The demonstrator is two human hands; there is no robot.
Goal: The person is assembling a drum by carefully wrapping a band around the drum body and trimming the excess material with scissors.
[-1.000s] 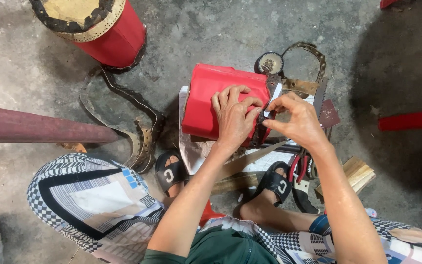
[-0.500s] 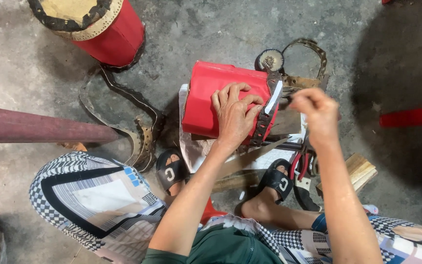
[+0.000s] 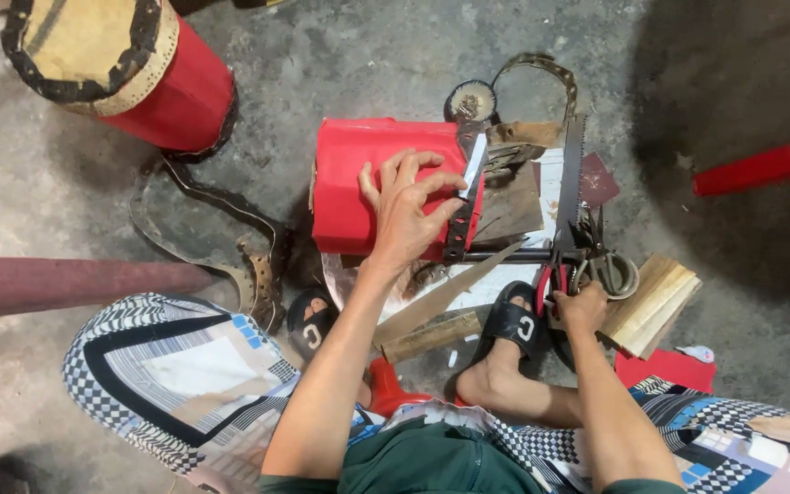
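Note:
My left hand lies flat with spread fingers on top of a small red drum shell lying on its side on the floor. A narrow metal blade leans on the shell's right edge, just past my fingertips. My right hand is lower right, beside my right sandal, with its fingers curled over a red-handled tool in a pile of tools. A hand saw and metal-looped scissors lie right above that hand.
A larger red drum with a hide head stands at the top left. A maroon pole crosses the left side. Curved leather strips, a wooden block, a round brush and a red bar lie about.
My right hand has left the shell's right edge and dropped to the tool pile by my foot. The blade now rests on the shell. My left hand has stayed on the shell.

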